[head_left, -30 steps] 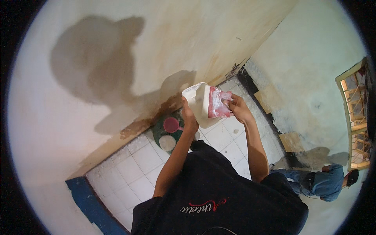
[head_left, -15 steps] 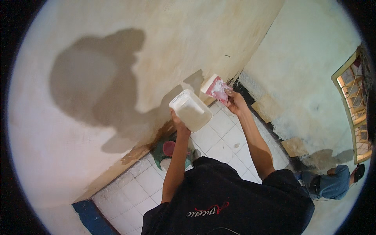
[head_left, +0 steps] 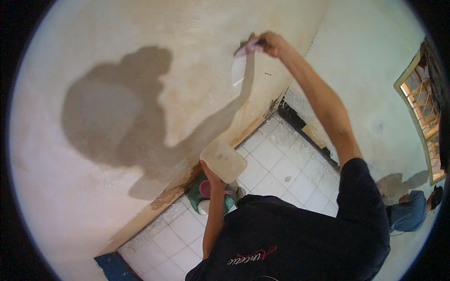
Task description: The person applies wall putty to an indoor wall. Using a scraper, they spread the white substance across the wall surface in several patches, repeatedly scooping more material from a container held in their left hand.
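Observation:
My left hand point(head_left: 213, 177) grips a cream rectangular plastic tub point(head_left: 225, 159) low in front of the wall. The tub is tilted and shows a plain beige face; I cannot see what is in it. High on the wall, my right hand point(head_left: 272, 44) is closed around a reddish-pink putty scraper point(head_left: 248, 48), held with its edge at the plaster. Just below the scraper is a fresh white smear of putty point(head_left: 238, 70). Motion blurs the scraper a little, and my fingers hide part of it.
The stained cream wall point(head_left: 197, 70) meets a second wall point(head_left: 365, 84) in a corner. A green container point(head_left: 226, 202) with a pink dipper point(head_left: 206, 188) stands on white floor tiles point(head_left: 176, 234). A person in a blue-grey shirt point(head_left: 408, 213) is at the right, below a grilled window point(head_left: 424, 107).
My right hand has raised the scraper from beside the tub up to the wall, where a white smear now shows. The tub has dropped lower and tilted, so its inside is out of sight.

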Available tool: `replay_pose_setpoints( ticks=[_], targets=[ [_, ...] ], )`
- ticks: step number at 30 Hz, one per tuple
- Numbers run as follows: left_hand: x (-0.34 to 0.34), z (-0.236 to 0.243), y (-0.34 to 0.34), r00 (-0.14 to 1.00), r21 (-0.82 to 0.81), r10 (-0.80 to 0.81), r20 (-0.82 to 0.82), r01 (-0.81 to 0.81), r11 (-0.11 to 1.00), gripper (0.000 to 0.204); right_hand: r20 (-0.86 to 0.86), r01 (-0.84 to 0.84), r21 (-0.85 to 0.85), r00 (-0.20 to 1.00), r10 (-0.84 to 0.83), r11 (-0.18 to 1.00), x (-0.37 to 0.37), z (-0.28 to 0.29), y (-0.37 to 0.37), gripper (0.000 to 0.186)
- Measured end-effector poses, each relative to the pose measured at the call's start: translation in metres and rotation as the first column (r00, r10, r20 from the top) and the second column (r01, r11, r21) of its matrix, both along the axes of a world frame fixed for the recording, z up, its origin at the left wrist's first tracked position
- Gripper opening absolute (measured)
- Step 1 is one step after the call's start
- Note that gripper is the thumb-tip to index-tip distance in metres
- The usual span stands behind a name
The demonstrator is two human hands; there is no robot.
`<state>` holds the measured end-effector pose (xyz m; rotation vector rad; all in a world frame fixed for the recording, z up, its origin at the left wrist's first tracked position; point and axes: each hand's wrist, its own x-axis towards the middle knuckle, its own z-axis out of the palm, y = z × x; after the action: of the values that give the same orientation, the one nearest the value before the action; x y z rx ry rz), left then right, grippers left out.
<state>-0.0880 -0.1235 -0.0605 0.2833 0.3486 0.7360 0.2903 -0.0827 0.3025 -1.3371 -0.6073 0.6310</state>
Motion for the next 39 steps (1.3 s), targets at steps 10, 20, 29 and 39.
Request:
replay_pose_setpoints(
  ticks=[10, 20, 29, 39],
  targets=[
    [0.013, 0.007, 0.011, 0.995, -0.061, -0.099, 0.018, 0.1, 0.993, 0.06, 0.04, 0.125, 0.163, 0.99, -0.134, 0.979, 0.016, 0.08, -0.039, 0.02],
    [-0.034, 0.01, 0.019, 0.991, -0.008, 0.121, -0.059, -0.122, 0.993, 0.054, -0.32, 0.264, 0.001, 0.914, -0.249, 0.965, 0.017, -0.223, -0.05, 0.034],
    [-0.046, 0.019, 0.011, 0.989, -0.014, 0.14, -0.042, -0.141, 0.99, 0.056, -0.251, 0.274, 0.15, 0.94, -0.231, 0.95, 0.032, -0.055, 0.012, 0.013],
    [-0.014, 0.016, 0.008, 0.997, 0.031, 0.053, -0.062, -0.051, 0.998, 0.064, -0.104, 0.11, 0.237, 0.991, -0.088, 0.965, 0.057, 0.076, -0.031, 0.026]
  ],
)
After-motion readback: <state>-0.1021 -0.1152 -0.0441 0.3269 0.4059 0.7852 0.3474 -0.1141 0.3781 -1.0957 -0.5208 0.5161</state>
